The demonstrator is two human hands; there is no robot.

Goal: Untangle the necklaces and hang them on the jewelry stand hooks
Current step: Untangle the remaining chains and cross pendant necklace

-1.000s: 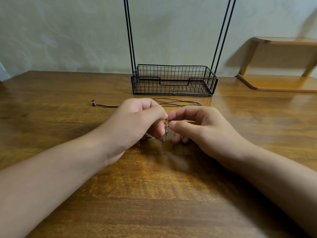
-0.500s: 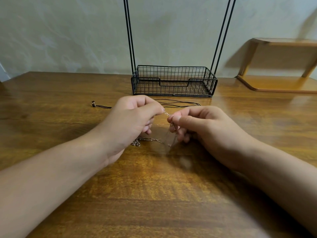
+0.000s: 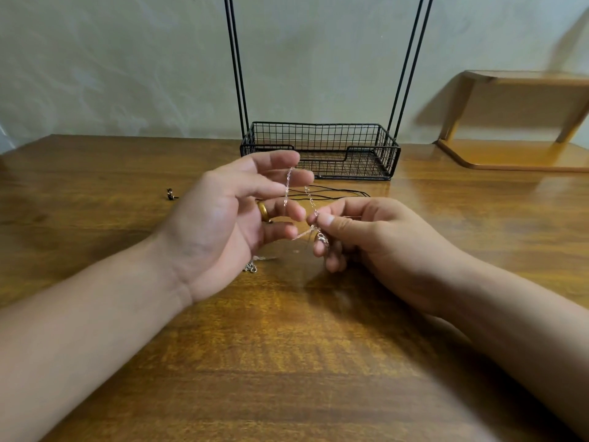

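The left hand (image 3: 223, 224) is held up over the tabletop (image 3: 287, 362) with its palm turned sideways and its fingers spread out and loose. A thin silver chain (image 3: 287, 193) hangs across those fingers. A gold ring (image 3: 263, 211) sits on one of them.

The right hand (image 3: 366, 237) is just beside the left, and its thumb and first finger pinch the same chain near its clasp (image 3: 322, 238). The chain runs up from that pinch to the left fingertips. Part of the chain is blurry below the hands, so its path there is hard to follow. A small bit of chain (image 3: 251, 267) peeks out on the tabletop under the left hand; the rest is hidden.

A black cord (image 3: 338, 195) lies on the tabletop behind the hands, mostly covered by them. Its end (image 3: 170, 194) shows far to the left.

The black wire stand (image 3: 318, 148) is at the back. Its poles go up past the top edge, so the hooks cannot be seen. A wooden shelf (image 3: 516, 154) is cut off at the right.
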